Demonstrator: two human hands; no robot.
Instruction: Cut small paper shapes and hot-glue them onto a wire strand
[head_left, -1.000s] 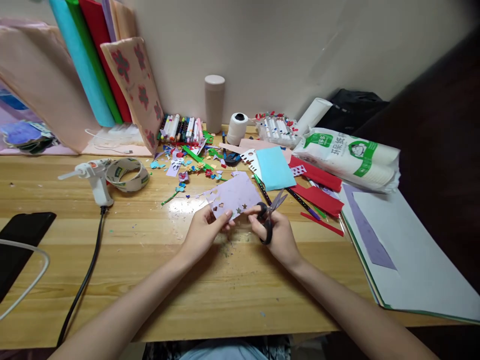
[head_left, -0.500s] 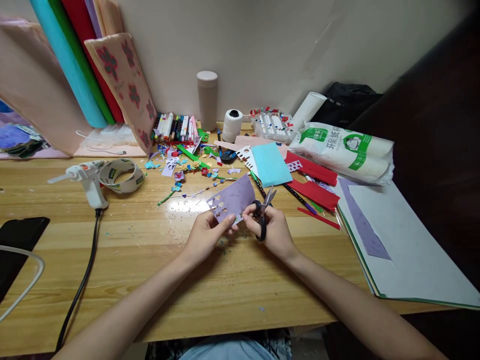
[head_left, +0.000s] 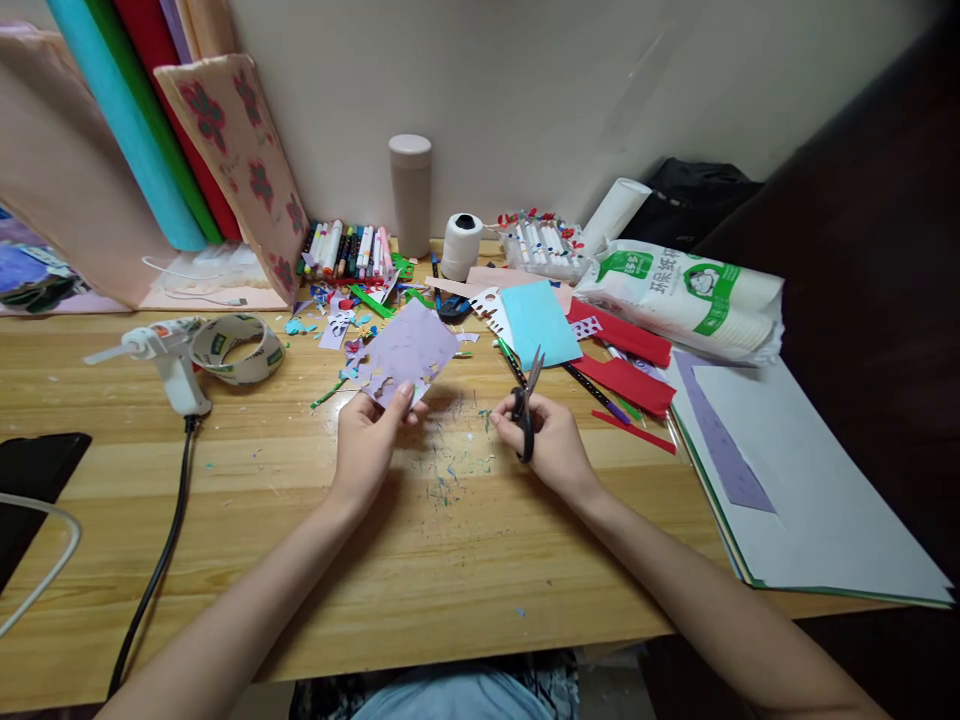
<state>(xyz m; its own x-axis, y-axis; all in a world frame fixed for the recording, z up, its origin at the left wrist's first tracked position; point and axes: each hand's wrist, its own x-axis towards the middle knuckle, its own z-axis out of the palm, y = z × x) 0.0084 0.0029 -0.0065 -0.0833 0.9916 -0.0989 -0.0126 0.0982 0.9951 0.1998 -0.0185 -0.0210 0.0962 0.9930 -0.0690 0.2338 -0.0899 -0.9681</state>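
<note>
Between the thumb and fingers of my left hand (head_left: 371, 435) is a sheet of purple paper (head_left: 412, 345), held by its near edge, where small shapes are cut out. My right hand (head_left: 553, 440) has black-handled scissors (head_left: 528, 405) hooked on it, blades pointing up and away. The thumb and fingertip of that hand pinch together, perhaps on a tiny scrap too small to make out. The two hands are apart, above fine bits (head_left: 448, 475) scattered on the wooden table (head_left: 420, 600).
Paper scraps and markers (head_left: 349, 250) crowd the back, near a bottle (head_left: 411, 195) and thread spool (head_left: 462, 245). Blue paper (head_left: 538, 322) and red paper (head_left: 626, 380) lie right of centre, beside white sheets (head_left: 810, 470). A glue gun (head_left: 176, 370) and tape roll (head_left: 238, 348) stand left.
My left hand has drawn the purple paper away to the left, off my right hand. The right hand with the scissors has stayed nearly in place. The view has shifted slightly.
</note>
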